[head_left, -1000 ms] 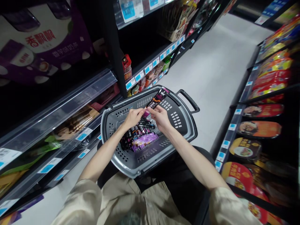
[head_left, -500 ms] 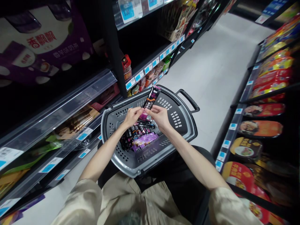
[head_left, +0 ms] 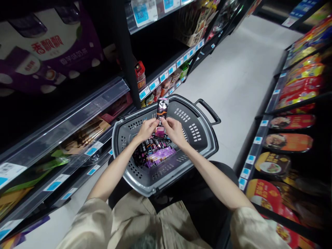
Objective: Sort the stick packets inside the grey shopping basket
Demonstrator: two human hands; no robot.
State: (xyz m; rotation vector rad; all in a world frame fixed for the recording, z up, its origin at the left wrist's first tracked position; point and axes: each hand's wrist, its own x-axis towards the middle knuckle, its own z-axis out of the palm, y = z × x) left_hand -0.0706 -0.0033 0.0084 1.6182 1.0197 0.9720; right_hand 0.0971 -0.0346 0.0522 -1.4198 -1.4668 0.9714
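Between my two hands is a slim black sachet [head_left: 162, 109] with an orange band and a pink lower end, held upright over a grey shopping basket [head_left: 186, 157]. My left hand [head_left: 147, 130] pinches its left edge between thumb and fingers. On the opposite edge, my right hand [head_left: 174, 130] grips it the same way, fingers curled behind. Below, several black sachets [head_left: 150, 145] lie in the basket beside purple packets [head_left: 160, 156]. The hands hide part of that pile.
Shelving with price tags [head_left: 163, 75] stands close on the left, holding a large purple carton [head_left: 49, 52]. Another shelf on the right carries red and yellow packets [head_left: 302, 83] and round-lidded tubs [head_left: 272, 164]. Grey floor [head_left: 233, 69] runs between them. The basket's handle [head_left: 211, 112] sticks out rightward.
The sachet has turned from leaning right to nearly upright, its top swinging left. My right hand has shifted slightly left and down; my left hand has barely moved.
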